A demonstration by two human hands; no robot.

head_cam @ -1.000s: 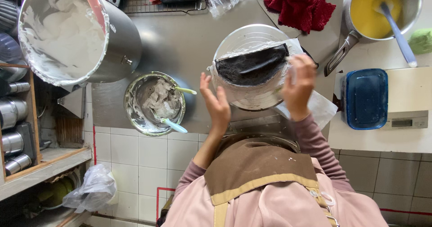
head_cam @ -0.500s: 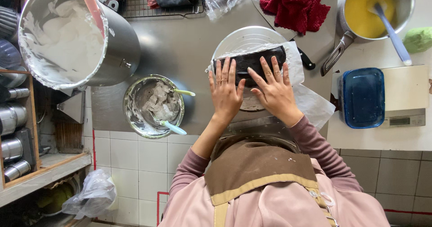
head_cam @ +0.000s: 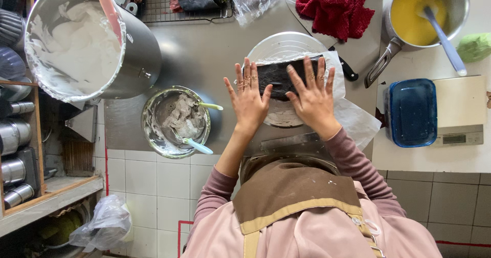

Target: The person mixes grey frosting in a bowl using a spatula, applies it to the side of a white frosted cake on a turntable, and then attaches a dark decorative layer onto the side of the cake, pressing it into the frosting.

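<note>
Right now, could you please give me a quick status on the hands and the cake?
Left hand and right hand flat, fingers spread, on the dark cake layer. Cake sits on paper over a round stand. Knife just beyond the right hand.

The left hand (head_cam: 249, 98) and right hand (head_cam: 313, 97) lie flat over the dark cake layer (head_cam: 279, 73), hiding most of its top, and the near part of the round plate (head_cam: 286, 45) under it. The large steel pot (head_cam: 84, 40) of white cream and the saucepan (head_cam: 427, 15) of yellow batter run off the top edge. The readout on the kitchen scale (head_cam: 460, 120) is too small to tell.
</note>
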